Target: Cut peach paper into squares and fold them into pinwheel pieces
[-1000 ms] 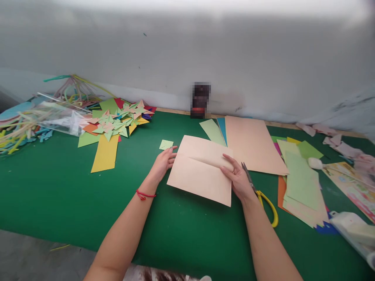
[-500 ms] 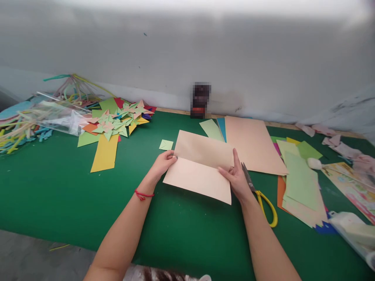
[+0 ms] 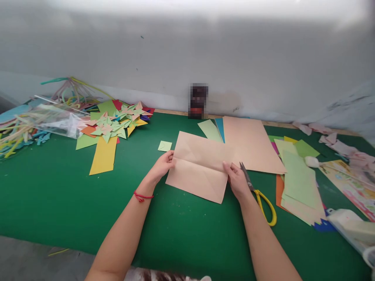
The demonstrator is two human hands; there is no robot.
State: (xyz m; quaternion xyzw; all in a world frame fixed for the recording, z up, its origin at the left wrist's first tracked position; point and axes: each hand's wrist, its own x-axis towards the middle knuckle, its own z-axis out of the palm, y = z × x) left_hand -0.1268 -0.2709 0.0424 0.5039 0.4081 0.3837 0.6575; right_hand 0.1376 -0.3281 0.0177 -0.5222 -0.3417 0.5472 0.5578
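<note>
Between my hands is a sheet of pale peach paper (image 3: 199,168) with a crease running across its middle. My left hand (image 3: 163,166) pinches its left edge near the crease. On the right edge, my right hand (image 3: 235,177) grips the sheet between thumb and fingers. A small folded pale green paper (image 3: 165,146) lies just beyond my left hand. Scissors (image 3: 265,203) with yellow handles rest on the green table beside my right wrist, blades pointing away from me. Behind my right hand lies a larger peach sheet (image 3: 249,144).
Folded paper stars (image 3: 114,125) and a yellow strip (image 3: 102,156) lie at the left, near a plastic bag and colourful pipe cleaners (image 3: 17,128). Pale green and coloured papers (image 3: 301,183) are piled at the right. A pixelated dark object (image 3: 198,101) stands against the wall.
The creased sheet now lies flatter and has turned slightly. My right hand has moved a little down its right edge, and the raised finger has curled in.
</note>
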